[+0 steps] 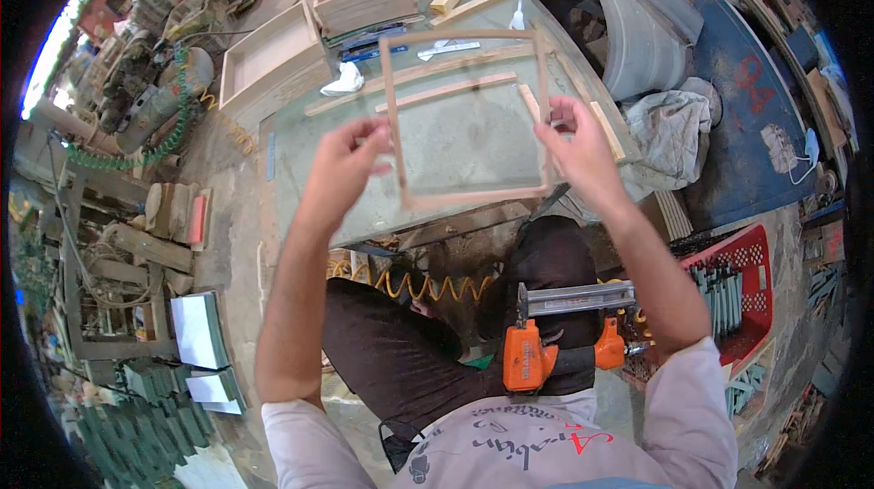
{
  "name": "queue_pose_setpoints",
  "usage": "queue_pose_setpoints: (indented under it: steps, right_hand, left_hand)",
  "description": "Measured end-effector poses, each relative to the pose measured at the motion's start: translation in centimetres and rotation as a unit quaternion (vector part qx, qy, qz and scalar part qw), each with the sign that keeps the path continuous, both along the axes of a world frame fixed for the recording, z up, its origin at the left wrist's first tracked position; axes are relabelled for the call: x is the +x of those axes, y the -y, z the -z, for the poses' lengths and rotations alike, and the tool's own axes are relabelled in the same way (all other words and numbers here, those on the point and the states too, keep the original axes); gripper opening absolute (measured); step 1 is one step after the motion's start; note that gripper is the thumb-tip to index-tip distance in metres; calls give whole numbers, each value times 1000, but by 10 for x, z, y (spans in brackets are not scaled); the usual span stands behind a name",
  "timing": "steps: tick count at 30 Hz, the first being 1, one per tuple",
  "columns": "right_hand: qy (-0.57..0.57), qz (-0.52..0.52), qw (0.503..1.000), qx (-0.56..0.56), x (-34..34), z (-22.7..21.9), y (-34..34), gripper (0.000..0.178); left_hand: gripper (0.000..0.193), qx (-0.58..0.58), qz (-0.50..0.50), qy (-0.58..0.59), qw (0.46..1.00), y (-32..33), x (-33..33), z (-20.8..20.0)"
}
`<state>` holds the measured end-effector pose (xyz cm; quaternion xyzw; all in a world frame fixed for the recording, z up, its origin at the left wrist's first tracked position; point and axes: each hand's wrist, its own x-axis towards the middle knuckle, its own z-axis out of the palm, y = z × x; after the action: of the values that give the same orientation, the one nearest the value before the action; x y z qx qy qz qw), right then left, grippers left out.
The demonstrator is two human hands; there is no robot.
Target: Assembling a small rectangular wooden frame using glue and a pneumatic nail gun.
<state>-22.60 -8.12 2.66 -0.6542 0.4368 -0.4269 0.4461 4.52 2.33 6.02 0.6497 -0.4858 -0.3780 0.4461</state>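
Observation:
A thin rectangular wooden frame point(478, 198) is held up over the work table, slightly blurred. My left hand point(348, 159) has its fingers closed at the frame's left rail, and my right hand point(583, 150) pinches the right rail between thumb and fingers. Through the frame, loose wooden strips point(455, 91) show on the grey-green tabletop point(446, 145). An orange nail gun point(530, 357) lies across my lap, touched by neither hand.
Two pale wooden boxes point(273, 56) stand at the table's far left. Beside them lie a white glue bottle point(518, 15) and a white cloth-like piece point(343, 79). A large grey drum point(637, 29) leans at far right; a red crate point(754, 293) sits lower right. A yellow coiled hose point(437, 289) hangs below.

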Motion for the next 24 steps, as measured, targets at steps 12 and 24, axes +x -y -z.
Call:
queue_pose_setpoints:
  steps: [12,24]
  right_hand:
    - [-277,-297,900,-156,83,22,122,26]
    - [-311,-312,863,-248,107,36,128,20]
  left_hand:
    - [61,25,-71,-454,888,-74,-143,77]
    - [67,23,-36,-475,879,-51,-161,83]
